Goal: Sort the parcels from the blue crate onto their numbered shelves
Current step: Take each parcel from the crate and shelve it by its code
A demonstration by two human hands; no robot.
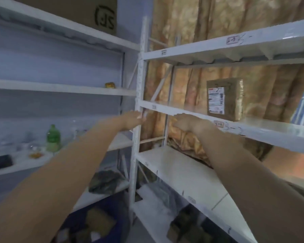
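Observation:
A brown parcel (225, 99) with a white shipping label stands upright on the middle shelf (263, 133) of the right-hand white rack, whose front edge carries handwritten number tags. Both my arms reach up toward that shelf. My left hand (132, 120) is by the rack's corner post (139, 81), fingers relaxed and holding nothing. My right hand (189, 122) lies at the shelf's front edge, left of the parcel and apart from it, also holding nothing. The blue crate (112, 232) sits on the floor at the bottom, with brown parcels (100, 223) inside.
A second white rack on the left holds a green bottle (53, 139), small items and a cardboard box (77, 13) on top. A patterned curtain (200, 23) hangs behind the right rack. Dark packages (186, 223) lie on its lowest shelf and a dark bag (105, 181) on the left rack.

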